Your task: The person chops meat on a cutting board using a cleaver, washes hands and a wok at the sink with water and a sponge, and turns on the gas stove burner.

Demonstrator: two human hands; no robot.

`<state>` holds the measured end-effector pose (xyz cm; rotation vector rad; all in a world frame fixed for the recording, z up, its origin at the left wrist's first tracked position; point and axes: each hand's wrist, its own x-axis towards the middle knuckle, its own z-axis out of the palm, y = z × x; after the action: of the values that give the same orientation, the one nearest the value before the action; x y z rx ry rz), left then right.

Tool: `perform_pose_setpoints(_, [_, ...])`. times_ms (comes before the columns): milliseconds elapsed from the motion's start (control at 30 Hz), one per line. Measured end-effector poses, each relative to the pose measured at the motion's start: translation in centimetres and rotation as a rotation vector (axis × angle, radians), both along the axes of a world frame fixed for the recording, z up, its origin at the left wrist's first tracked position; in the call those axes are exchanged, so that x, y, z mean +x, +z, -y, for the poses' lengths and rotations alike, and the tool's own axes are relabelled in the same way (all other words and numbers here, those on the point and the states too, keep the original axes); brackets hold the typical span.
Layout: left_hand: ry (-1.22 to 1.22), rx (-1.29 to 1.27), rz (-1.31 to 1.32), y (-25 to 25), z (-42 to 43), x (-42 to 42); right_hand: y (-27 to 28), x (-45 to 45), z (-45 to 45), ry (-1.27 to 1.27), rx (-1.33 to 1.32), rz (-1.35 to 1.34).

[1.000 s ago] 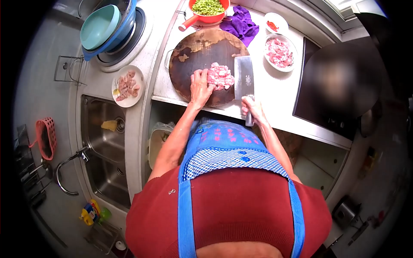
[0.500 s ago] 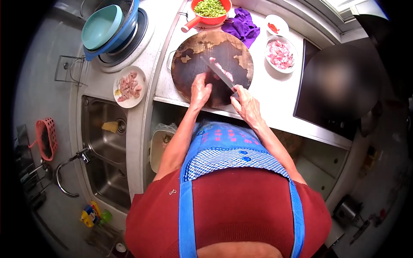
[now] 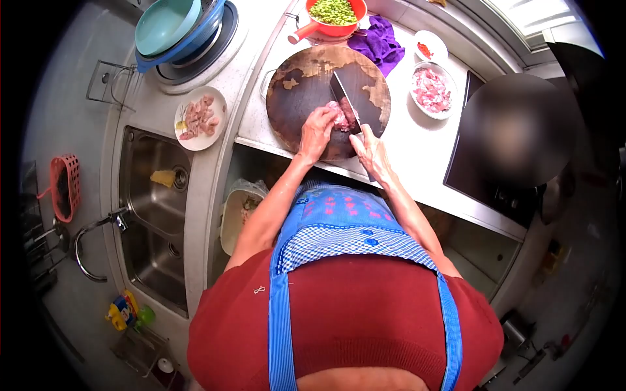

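Round dark wooden board (image 3: 303,88), pink chopped meat (image 3: 338,117) against curled left hand (image 3: 315,133), ahead-left of right hand (image 3: 372,150) around steel cleaver (image 3: 345,97).

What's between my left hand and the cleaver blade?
Pink meat lies between your left hand and the cleaver blade, on the round board; the head view shows it.

A white counter (image 3: 417,150) is bordered at the upper right by a pale-framed window (image 3: 515,23), through which bright light is admitted. At left, a two-basin steel sink (image 3: 147,202) with a curved faucet (image 3: 120,220) is set beside a grey wall (image 3: 65,120); beneath the counter's front edge, an open compartment (image 3: 479,251) is exposed.
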<state>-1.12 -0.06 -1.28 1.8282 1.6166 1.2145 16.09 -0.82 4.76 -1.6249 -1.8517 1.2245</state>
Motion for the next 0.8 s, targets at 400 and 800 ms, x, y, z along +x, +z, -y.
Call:
perform_pose_setpoints(400, [0.14, -0.008, 0.029, 1.3, 1.0, 0.4, 4.5, -0.7, 0.1, 0.03, 0.217, -0.013])
perform_pose_setpoints(800, [0.159, -0.086, 0.105, 0.1, 1.3, -0.1, 0.4, -0.6, 0.0, 0.119, 0.102, 0.098])
